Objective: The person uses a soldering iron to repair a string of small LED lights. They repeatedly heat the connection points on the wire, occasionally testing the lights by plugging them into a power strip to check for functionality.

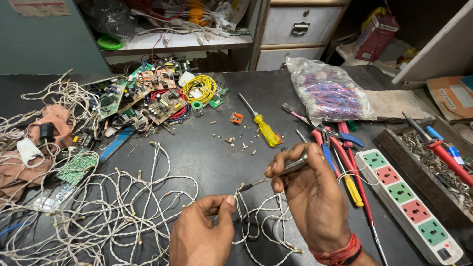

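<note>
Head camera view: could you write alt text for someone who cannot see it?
Over a dark workbench, the right hand holds a thin metal tool to the tip of a white twisted wire pinched in the left hand. Around lie tangled wire strings, circuit boards, a yellow screwdriver and a power strip.

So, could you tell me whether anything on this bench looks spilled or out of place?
Yes. Small loose bits lie scattered on the dark table beside the yellow-handled screwdriver, as if spilled. The white wire string sprawls in a tangle, and circuit boards are heaped crookedly at the back left.
</note>
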